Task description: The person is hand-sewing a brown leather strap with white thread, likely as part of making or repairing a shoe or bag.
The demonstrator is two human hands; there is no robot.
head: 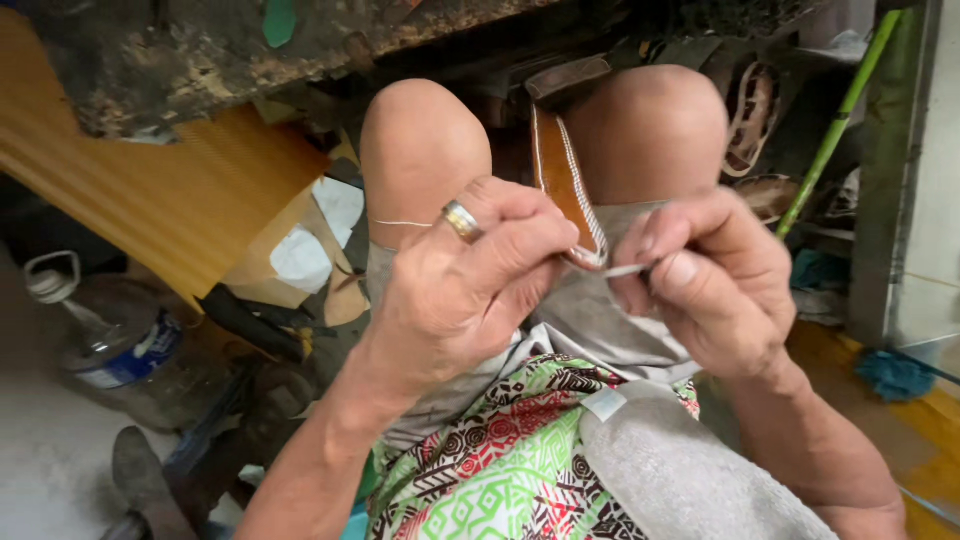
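**A:** How many hands are in view, and how many things do they work on?

**B:** Two hands, both the person's own. One brown leather shoe piece (562, 180) with a line of pale stitching along its edge stands wedged between the two bare knees. One pale thread (400, 223) runs from the left hand across the left knee.

**A:** What is the left hand doing?

**B:** The left hand (465, 285) comes up from the lower left, wrist bent, knuckles toward the camera. Its grip is narrow, fingers curled tight against the near end of the leather piece, pinching it. One ring (461, 220), silver and gold, sits on a finger.

**A:** And the right?

**B:** The right hand (715, 280) comes in from the lower right, fingers folded. Thumb and forefinger are pinched on one thin pale tool (628, 269), perhaps a needle, whose tip points left at the stitched edge. The two hands are near each other, just apart.

**A:** What else is around?

**B:** One grey towel (680, 470) and a patterned green, red and white cloth (500, 460) on the lap. On the floor at left, one plastic bottle (110, 340). At right, one green stick (835, 125) leaning upright.
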